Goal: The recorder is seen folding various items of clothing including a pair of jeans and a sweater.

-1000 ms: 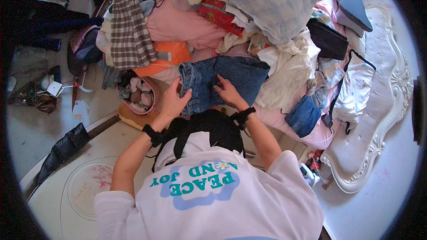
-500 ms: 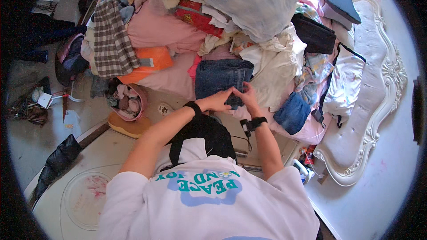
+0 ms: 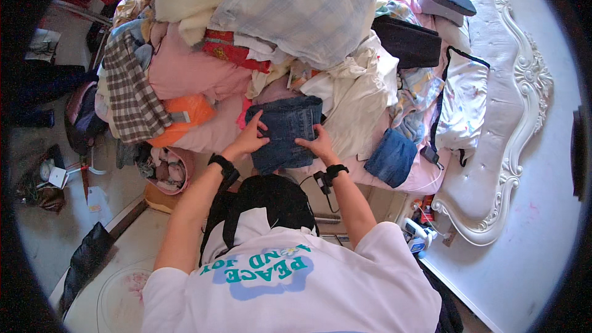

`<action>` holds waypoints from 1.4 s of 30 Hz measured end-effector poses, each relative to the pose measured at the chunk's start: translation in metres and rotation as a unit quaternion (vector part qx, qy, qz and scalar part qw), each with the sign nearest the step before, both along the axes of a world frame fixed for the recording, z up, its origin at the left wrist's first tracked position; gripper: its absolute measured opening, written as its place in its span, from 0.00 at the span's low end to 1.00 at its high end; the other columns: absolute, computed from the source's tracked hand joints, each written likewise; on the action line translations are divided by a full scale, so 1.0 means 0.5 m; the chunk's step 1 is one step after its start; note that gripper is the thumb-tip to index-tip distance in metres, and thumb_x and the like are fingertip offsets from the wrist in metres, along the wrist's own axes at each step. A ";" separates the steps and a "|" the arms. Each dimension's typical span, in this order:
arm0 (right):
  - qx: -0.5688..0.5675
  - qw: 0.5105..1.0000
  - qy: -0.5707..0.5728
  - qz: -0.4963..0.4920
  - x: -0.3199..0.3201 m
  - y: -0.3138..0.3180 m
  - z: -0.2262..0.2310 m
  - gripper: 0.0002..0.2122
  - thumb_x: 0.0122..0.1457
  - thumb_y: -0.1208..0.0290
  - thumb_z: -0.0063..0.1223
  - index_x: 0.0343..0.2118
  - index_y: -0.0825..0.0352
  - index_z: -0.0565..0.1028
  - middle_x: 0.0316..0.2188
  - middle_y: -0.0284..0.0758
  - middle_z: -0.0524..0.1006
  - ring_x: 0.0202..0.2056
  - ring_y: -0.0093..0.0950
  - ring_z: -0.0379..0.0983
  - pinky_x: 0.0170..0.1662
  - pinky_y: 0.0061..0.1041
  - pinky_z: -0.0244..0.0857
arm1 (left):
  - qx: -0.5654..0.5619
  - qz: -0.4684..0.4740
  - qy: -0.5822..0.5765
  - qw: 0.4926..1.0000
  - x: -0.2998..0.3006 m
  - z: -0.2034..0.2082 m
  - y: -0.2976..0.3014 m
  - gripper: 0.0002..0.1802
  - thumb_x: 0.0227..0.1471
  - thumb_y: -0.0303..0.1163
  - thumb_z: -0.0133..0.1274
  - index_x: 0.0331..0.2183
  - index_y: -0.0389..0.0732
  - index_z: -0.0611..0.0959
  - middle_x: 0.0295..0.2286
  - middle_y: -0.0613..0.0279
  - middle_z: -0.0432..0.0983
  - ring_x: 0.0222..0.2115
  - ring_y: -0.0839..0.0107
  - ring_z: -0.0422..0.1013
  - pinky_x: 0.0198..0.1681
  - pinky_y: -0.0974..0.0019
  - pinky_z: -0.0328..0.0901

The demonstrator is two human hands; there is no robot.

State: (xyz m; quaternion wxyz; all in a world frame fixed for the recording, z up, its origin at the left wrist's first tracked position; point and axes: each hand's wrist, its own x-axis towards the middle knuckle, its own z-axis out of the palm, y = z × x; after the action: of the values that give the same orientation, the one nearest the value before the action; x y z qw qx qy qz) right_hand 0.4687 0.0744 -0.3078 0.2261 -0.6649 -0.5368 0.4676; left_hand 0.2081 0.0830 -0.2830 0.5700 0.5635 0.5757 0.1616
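Observation:
A folded pair of dark blue jeans (image 3: 285,124) lies at the near edge of the pink-covered bed, right in front of me. My left hand (image 3: 248,138) grips its left side, thumb on top and fingers along the edge. On the opposite side my right hand (image 3: 319,144) holds it the same way, with the fingers partly hidden. Just right of the jeans spreads a crumpled cream garment (image 3: 364,89). Farther right sits a smaller folded denim bundle (image 3: 391,157).
A plaid pillow (image 3: 302,12) tops the clothes heap. Left are a checked cloth (image 3: 132,89), an orange package (image 3: 188,120) and a pink basket (image 3: 179,154) of clothes. At right stand a folded black garment (image 3: 407,43), a white strapped item (image 3: 464,105) and a carved headboard (image 3: 524,86).
My hands have moved apart from the jeans' right near corner to its two sides. The view has shifted, so the bed's contents sit farther left.

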 end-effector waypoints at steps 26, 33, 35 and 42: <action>0.252 0.879 0.197 -0.353 0.325 0.248 0.503 0.09 0.42 0.78 0.64 0.26 0.67 0.73 0.26 0.30 0.74 0.26 0.23 0.68 0.31 0.20 0.63 | 0.088 0.322 -0.108 0.937 -0.341 0.177 -0.131 0.23 0.53 0.21 0.44 0.52 0.37 0.66 0.31 0.61 0.73 0.30 0.75 0.70 0.35 0.73 0.66; 0.037 0.901 0.165 -0.401 0.697 0.527 0.306 0.18 0.48 0.63 0.58 0.38 0.68 0.70 0.33 0.42 0.75 0.28 0.37 0.73 0.33 0.33 0.71 | 0.086 0.323 -0.050 0.941 -0.321 0.212 -0.129 0.24 0.51 0.20 0.44 0.51 0.37 0.67 0.31 0.62 0.73 0.28 0.78 0.69 0.33 0.75 0.64; -0.040 0.884 0.135 -0.446 0.618 0.566 0.240 0.24 0.45 0.67 0.60 0.45 0.61 0.63 0.40 0.38 0.67 0.36 0.37 0.66 0.27 0.39 0.67 | 0.076 0.327 -0.025 0.942 -0.332 0.220 -0.157 0.23 0.52 0.22 0.46 0.51 0.38 0.67 0.32 0.63 0.73 0.28 0.79 0.69 0.31 0.75 0.63; 0.075 0.985 -0.031 -0.152 0.550 0.585 0.210 0.45 0.42 0.68 0.61 0.61 0.53 0.43 0.59 0.43 0.49 0.55 0.44 0.55 0.40 0.50 0.66 | 0.053 0.405 -0.035 0.912 -0.294 0.275 -0.201 0.21 0.54 0.27 0.47 0.51 0.41 0.68 0.32 0.63 0.74 0.28 0.78 0.69 0.30 0.73 0.64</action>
State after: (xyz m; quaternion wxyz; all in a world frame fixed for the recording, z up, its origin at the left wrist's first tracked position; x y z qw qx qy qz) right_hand 0.7437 0.3670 -0.2029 0.3270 -0.7343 -0.4694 0.3655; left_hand 0.0611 -0.0175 -0.1456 0.4450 0.3052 0.7246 0.4287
